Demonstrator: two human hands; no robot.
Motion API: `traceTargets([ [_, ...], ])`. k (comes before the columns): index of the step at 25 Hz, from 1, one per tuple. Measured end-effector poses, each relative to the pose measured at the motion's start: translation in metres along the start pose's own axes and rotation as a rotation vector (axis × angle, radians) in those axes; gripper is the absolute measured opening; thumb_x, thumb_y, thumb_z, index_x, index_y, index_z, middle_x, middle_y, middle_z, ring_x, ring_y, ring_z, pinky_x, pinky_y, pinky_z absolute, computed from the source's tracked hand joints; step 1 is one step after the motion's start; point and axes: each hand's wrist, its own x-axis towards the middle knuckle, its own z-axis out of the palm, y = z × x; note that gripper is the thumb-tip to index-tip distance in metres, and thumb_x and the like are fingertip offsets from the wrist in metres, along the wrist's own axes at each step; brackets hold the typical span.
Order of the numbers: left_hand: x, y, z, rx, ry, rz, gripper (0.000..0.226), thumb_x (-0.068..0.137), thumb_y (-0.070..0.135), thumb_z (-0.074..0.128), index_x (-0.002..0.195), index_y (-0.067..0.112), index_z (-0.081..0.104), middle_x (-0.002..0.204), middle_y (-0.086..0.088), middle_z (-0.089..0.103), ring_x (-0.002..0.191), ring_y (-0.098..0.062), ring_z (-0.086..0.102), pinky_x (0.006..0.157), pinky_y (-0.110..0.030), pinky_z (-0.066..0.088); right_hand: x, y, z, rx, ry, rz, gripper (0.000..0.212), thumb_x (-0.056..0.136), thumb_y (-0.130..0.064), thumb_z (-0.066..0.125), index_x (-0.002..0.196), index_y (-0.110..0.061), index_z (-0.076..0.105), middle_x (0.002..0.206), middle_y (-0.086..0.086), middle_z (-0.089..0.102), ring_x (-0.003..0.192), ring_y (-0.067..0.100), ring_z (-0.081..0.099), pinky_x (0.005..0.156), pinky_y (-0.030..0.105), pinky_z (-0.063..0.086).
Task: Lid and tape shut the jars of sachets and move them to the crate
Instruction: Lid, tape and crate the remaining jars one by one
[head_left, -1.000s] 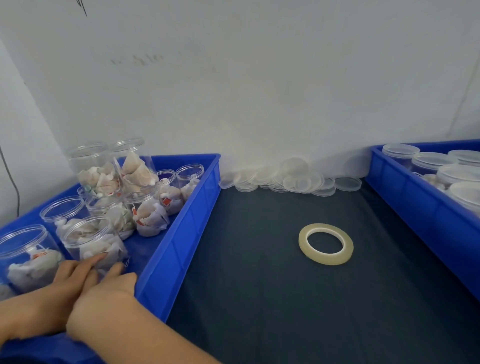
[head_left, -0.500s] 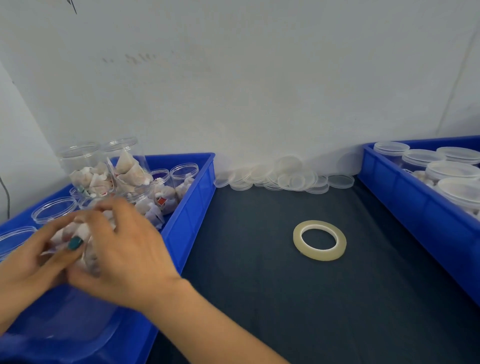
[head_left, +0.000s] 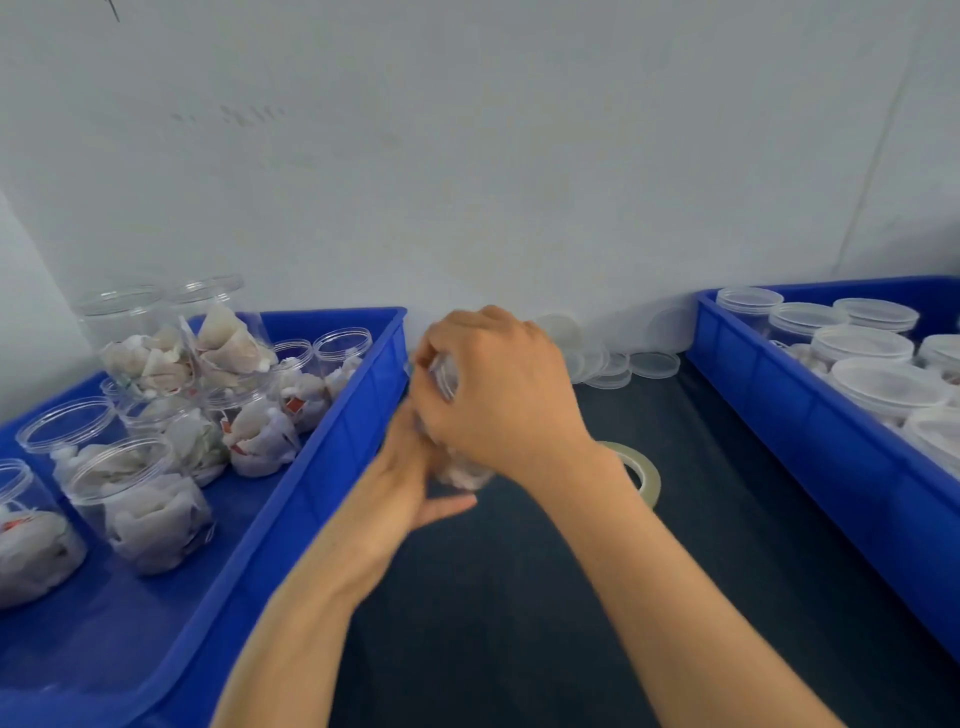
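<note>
A clear jar of sachets (head_left: 460, 470) hangs above the dark table between both hands, mostly hidden by them. My right hand (head_left: 498, 395) grips it from above, fingers curled over its top. My left hand (head_left: 410, 478) holds it from below and the left, blurred by motion. The roll of clear tape (head_left: 641, 475) lies on the table just right of my right wrist, partly hidden. A pile of clear lids (head_left: 618, 361) sits against the wall. Several open jars of sachets (head_left: 140, 499) stand in the left blue crate (head_left: 332, 467).
The right blue crate (head_left: 810, 441) holds several lidded jars (head_left: 862, 345). A white wall closes the back. The dark table (head_left: 519, 623) runs between the two crates.
Both hands lifted one jar out of the left crate and carried it right, over the table. The camera view shifted slightly.
</note>
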Motion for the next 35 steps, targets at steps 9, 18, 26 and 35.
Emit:
traceTargets([
  [9, 0.067, -0.067, 0.104, 0.618, -0.064, 0.016, 0.044, 0.075, 0.018, 0.077, 0.088, 0.045, 0.045, 0.083, 0.022, 0.057, 0.077, 0.027, 0.053, 0.058, 0.002, 0.039, -0.046, 0.07, 0.036, -0.08, -0.364, 0.093, 0.022, 0.088, -0.04, 0.057, 0.105, -0.031, 0.067, 0.099, -0.011, 0.069, 0.096, 0.016, 0.061, 0.076, 0.031, 0.039],
  [18, 0.097, -0.092, 0.087, 0.119, -0.168, -0.041, 0.074, 0.068, 0.018, 0.086, 0.132, 0.027, 0.049, 0.124, 0.01, 0.066, 0.116, -0.005, 0.062, 0.094, -0.022, 0.052, -0.012, 0.117, 0.047, 0.544, -0.369, 0.445, 0.019, 0.095, -0.041, 0.054, 0.098, -0.031, 0.07, 0.097, -0.01, 0.073, 0.091, 0.007, 0.069, 0.082, 0.026, 0.053],
  [26, 0.1, -0.095, 0.092, 0.113, -0.154, -0.002, 0.079, 0.063, 0.014, 0.083, 0.13, 0.028, 0.044, 0.127, 0.007, 0.058, 0.115, 0.005, 0.057, 0.091, -0.015, 0.048, -0.019, 0.222, 0.103, 0.162, -0.378, 0.827, 0.062, 0.095, -0.023, 0.064, 0.147, -0.009, 0.032, 0.151, 0.023, 0.026, 0.131, 0.039, 0.044, 0.109, 0.04, 0.036],
  [35, 0.106, -0.102, 0.095, 0.103, -0.153, -0.003, 0.079, 0.069, 0.006, 0.086, 0.133, 0.029, 0.044, 0.131, 0.003, 0.057, 0.122, -0.001, 0.055, 0.097, -0.021, 0.048, -0.007, 0.276, 0.126, -0.42, -0.574, 0.526, 0.059, 0.104, -0.029, 0.04, 0.156, -0.038, 0.014, 0.157, 0.029, 0.0, 0.142, 0.048, 0.019, 0.105, 0.055, 0.037],
])
